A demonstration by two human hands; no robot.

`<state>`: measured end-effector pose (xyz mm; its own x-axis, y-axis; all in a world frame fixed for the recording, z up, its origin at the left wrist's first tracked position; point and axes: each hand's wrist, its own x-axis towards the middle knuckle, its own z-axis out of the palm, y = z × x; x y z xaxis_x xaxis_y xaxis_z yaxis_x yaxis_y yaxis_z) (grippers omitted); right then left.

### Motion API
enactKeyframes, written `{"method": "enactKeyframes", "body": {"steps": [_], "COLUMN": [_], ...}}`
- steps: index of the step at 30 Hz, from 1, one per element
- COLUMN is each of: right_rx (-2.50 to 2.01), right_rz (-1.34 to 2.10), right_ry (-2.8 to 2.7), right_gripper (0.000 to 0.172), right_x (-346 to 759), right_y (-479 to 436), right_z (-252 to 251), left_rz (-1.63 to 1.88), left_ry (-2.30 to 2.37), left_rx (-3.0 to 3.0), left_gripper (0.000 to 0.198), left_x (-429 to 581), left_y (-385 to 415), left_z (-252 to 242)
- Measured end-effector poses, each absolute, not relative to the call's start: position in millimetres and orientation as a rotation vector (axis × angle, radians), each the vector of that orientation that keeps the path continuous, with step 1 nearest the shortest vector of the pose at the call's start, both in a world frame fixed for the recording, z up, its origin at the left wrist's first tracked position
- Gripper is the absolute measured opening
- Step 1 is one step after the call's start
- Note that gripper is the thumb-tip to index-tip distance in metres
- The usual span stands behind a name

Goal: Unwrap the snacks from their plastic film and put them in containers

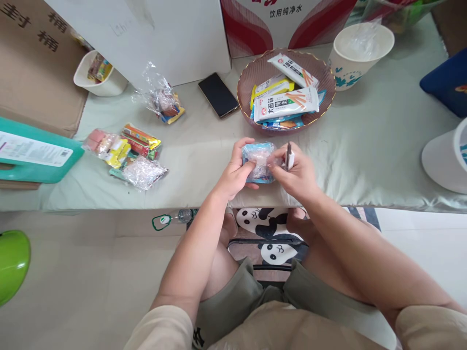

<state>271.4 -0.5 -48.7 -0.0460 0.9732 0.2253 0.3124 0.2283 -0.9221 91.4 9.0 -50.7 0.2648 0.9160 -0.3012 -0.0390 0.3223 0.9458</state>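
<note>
My left hand [238, 170] grips a blue snack packet with clear plastic wrap [260, 158] over it, just above the table's front edge. At its right side, the fingertips of my right hand [297, 170] pinch the wrap. A slim black-and-white tool [290, 158] is also tucked in my right hand; its exact kind cannot be made out. Behind both hands stands a pink ribbed bowl with a gold rim [251, 70], holding several snack packets [286, 103]. To the left lie several wrapped snacks, including a crinkled clear-wrapped bundle [144, 171].
A black phone [219, 95] lies left of the bowl. Paper cups [348, 73] and a white container [443, 158] stand to the right. Another small bag of snacks [166, 104] and a white tub [98, 87] are at left. Boxes [175, 41] line the back.
</note>
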Motion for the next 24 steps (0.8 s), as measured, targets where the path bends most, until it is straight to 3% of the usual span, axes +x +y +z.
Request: {"method": "enactKeyframes", "body": {"steps": [4,11,17,24], "right_rx": [-1.161,-1.267,-1.256,-0.962], "right_rz": [0.897,0.964,1.116,1.586], "right_ry": [-1.625,-1.304,-1.373,-1.245], "right_gripper": [0.011,0.018,0.018,0.039], "right_x": [269.6,264.5,267.1,267.2], "right_y": [-2.7,-1.6,-4.6,-4.9], "right_z": [-45.7,-43.7,-40.4,-44.3], "left_rz": [0.87,0.948,0.897,1.114], "left_ry": [1.109,1.024,1.085,1.111], "left_rx": [0.995,1.173,1.232,1.349], "left_gripper": [0.031,0.045,0.029,0.049], "left_x": [92.3,90.0,97.1,91.9], "left_y": [10.3,7.4,7.3,16.1], "left_z": [-46.1,-53.1,-57.2,-64.5]}}
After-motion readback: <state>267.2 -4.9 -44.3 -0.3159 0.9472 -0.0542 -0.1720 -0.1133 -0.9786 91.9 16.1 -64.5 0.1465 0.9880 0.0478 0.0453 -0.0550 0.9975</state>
